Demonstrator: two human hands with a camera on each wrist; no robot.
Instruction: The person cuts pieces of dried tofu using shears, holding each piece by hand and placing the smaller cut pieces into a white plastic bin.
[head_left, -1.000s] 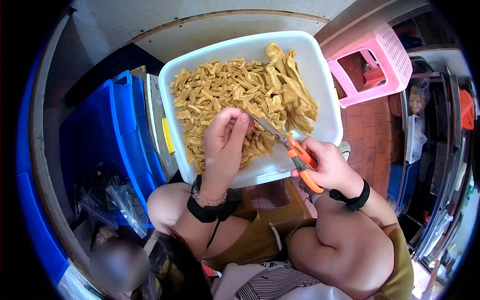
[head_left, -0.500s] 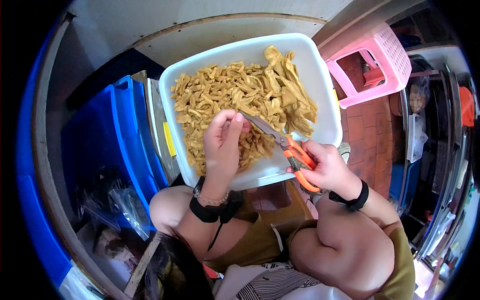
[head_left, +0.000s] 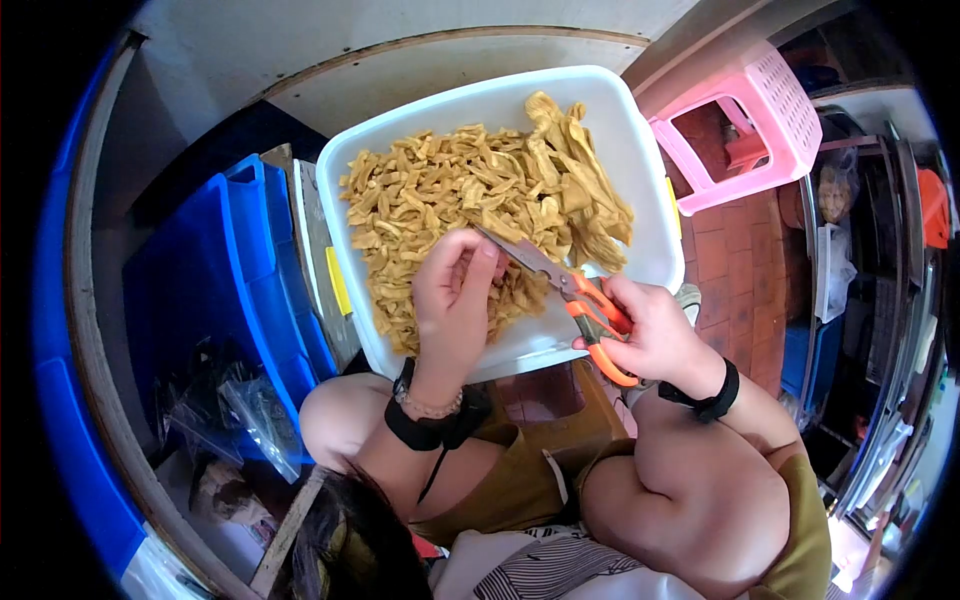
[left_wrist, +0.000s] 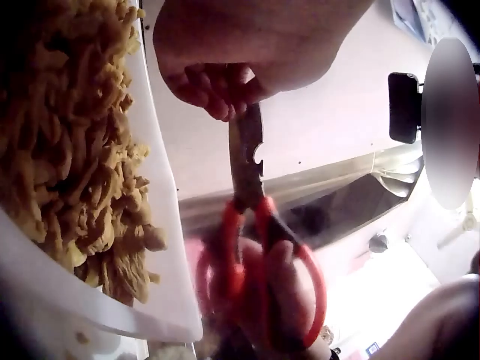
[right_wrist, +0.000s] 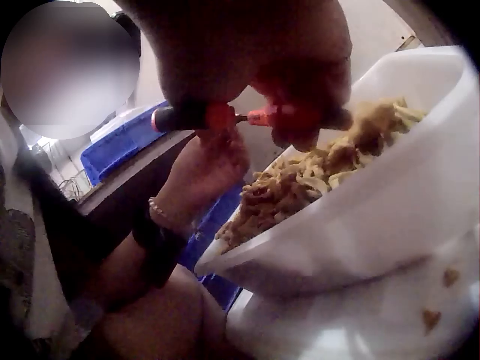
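Note:
My right hand (head_left: 650, 325) grips orange-handled scissors (head_left: 552, 270) by their loops. The blades point up and left, and look closed in the left wrist view. Their tip reaches the fingertips of my left hand (head_left: 455, 285), whose fingers are curled with the thumb alongside; I cannot tell what, if anything, they pinch. Both hands are over the near part of a white plastic tub (head_left: 655, 240). Many small yellow-brown strips (head_left: 430, 180) fill its left and middle. Longer, wrinkled pieces (head_left: 575, 180) of the same colour lie along its right side.
Blue crates (head_left: 255, 230) with clear plastic bags (head_left: 260, 405) stand left of the tub. A pink plastic stool (head_left: 790, 120) is at the back right on red floor tiles (head_left: 730, 270). Beyond it are crowded shelves (head_left: 880, 300). A pale panel (head_left: 440, 80) closes off the back.
Both hands stay almost in place, the left fingers shifting slightly at the scissors' tip. The scissors' handles have moved a little left. A blurred shape at the lower left is gone.

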